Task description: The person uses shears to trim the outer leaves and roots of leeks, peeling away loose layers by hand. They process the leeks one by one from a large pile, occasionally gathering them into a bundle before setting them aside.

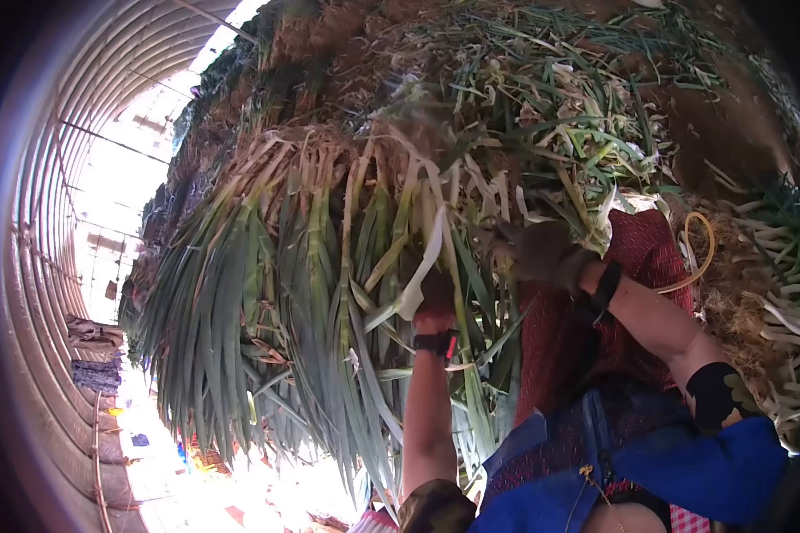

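Observation:
A large heap of long green onions (316, 258) lies before me, roots at the top and green leaves hanging toward me. My left hand (431, 289), in a dark glove, is among the stalks, partly covered by a pale peeled leaf (427, 266); its fingers are hidden. My right hand (547, 253), also gloved, is at the right end of the heap beside the stalks, its fingertips blurred. What it holds, if anything, cannot be made out. Red mesh cloth (640, 244) lies just under and beyond my right wrist.
Loose leaves and peelings (587, 133) are scattered beyond my hands. At the right, white-stemmed onions (796, 302) lie beside a pile of roots (738, 293). A yellow loop (707, 244) sticks out by the red cloth. Curved greenhouse ribs (40, 266) stand at the left.

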`<state>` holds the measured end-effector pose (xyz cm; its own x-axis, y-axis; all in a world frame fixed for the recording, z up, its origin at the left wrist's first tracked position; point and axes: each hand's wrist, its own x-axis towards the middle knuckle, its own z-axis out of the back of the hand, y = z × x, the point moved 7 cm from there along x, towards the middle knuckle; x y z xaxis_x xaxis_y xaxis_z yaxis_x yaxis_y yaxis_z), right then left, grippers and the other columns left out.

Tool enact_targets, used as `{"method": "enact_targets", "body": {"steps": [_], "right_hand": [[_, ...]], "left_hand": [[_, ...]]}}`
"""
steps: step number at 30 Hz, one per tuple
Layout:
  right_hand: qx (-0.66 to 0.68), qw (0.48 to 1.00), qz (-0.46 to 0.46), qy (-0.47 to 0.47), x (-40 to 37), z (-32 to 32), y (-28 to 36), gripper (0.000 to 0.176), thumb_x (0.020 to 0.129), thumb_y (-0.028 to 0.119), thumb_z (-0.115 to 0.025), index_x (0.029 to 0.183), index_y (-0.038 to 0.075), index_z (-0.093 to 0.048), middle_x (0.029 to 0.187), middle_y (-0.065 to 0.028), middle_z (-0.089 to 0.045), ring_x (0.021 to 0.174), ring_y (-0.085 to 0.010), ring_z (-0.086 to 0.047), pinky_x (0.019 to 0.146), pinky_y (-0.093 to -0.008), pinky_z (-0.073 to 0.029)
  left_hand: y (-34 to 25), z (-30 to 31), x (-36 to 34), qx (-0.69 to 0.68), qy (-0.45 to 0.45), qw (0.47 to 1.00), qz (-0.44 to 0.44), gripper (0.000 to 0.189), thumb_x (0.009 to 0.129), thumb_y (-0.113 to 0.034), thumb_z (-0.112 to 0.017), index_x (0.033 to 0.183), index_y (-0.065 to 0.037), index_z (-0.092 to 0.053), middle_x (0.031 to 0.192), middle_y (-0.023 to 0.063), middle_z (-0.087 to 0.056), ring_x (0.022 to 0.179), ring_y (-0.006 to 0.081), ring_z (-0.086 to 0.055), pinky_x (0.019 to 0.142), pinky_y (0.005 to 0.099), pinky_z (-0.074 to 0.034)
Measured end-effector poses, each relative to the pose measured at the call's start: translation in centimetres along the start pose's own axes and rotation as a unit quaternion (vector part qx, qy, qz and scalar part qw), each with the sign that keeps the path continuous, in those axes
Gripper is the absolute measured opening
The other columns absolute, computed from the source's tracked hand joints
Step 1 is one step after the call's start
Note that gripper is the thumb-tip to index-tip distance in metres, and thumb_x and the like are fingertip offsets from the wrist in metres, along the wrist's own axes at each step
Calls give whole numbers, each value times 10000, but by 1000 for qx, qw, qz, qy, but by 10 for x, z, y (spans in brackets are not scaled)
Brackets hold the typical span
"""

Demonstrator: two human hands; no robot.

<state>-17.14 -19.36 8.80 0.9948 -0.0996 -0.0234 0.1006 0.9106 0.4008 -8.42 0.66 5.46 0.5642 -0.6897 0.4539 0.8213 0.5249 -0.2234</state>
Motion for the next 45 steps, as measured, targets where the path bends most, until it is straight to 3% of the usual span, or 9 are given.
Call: {"method": "enact_targets", "body": {"steps": [5, 6, 8, 12, 15, 19, 24, 27, 45], "right_hand": [[-84, 987, 127, 55, -44, 1, 32, 852, 779, 375, -709, 1506, 132, -334, 760, -150, -677, 663, -324, -686, 549, -452, -526], [45, 986, 65, 148, -52, -7, 29, 853, 772, 373, -714, 1510, 167, -339, 760, -145, -678, 663, -321, -687, 558, -439, -539], [0, 991, 129, 23, -50, 0, 40, 789, 776, 324, -711, 1475, 173, -377, 749, -146, -676, 649, -335, -688, 558, -456, -550], [51, 997, 15, 59, -24, -3, 17, 793, 809, 297, -689, 1514, 195, -340, 746, -149, -676, 656, -352, -691, 576, -492, -560], [30, 992, 61, 103, -31, 3, 33, 773, 816, 303, -684, 1507, 189, -358, 740, -135, -677, 657, -364, -686, 585, -499, -552], [-73, 987, 114, -82, -10, 16, 17, 786, 780, 337, -699, 1487, 177, -394, 734, -135, -675, 635, -343, -677, 582, -478, -537], [-41, 998, 15, 34, 7, 4, 6, 865, 719, 350, -731, 1495, 184, -384, 703, -130, -662, 601, -313, -662, 553, -452, -516], [-32, 998, -38, -33, 15, 26, -14, 631, 798, 344, -658, 1377, 147, -506, 748, -143, -692, 657, -324, -691, 561, -500, -497], [-9, 999, -50, 5, 38, 15, -21, 577, 834, 343, -637, 1323, 63, -515, 805, -149, -705, 737, -353, -692, 645, -491, -512]], "left_hand": [[28, 16, -19, -97, 70, 985, 125, 495, 900, -219, -624, 1354, -61, -507, 1247, 189, -603, 1142, 384, -586, 953, 450, -476], [31, 18, -22, -133, 77, 974, 168, 483, 897, -221, -631, 1336, -55, -515, 1230, 190, -610, 1130, 384, -591, 944, 445, -478], [35, 22, -26, -185, 82, 952, 228, 461, 892, -224, -644, 1301, -44, -532, 1195, 193, -623, 1107, 385, -599, 928, 437, -481], [33, 3, -28, -220, 98, 926, 292, 420, 882, -231, -672, 1229, -21, -566, 1126, 197, -650, 1060, 385, -615, 895, 420, -488], [14, -9, -17, -122, 99, 968, 197, 423, 871, -244, -676, 1216, -24, -569, 1115, 197, -652, 1048, 387, -620, 884, 428, -492], [4, -30, 8, -22, 108, 989, 96, 427, 857, -261, -682, 1198, -28, -573, 1101, 197, -654, 1031, 389, -626, 870, 438, -498], [6, -36, 22, 14, 126, 990, 58, 432, 840, -282, -690, 1175, -33, -578, 1083, 197, -657, 1011, 392, -634, 852, 451, -504], [-1, -29, 14, 25, 132, 989, 63, 436, 830, -294, -694, 1162, -36, -581, 1072, 197, -659, 998, 393, -638, 841, 458, -508], [-20, -8, -40, 70, 159, 960, 220, 436, 763, -364, -715, 1077, -79, -612, 983, 166, -677, 896, 402, -669, 754, 486, -542]]}}
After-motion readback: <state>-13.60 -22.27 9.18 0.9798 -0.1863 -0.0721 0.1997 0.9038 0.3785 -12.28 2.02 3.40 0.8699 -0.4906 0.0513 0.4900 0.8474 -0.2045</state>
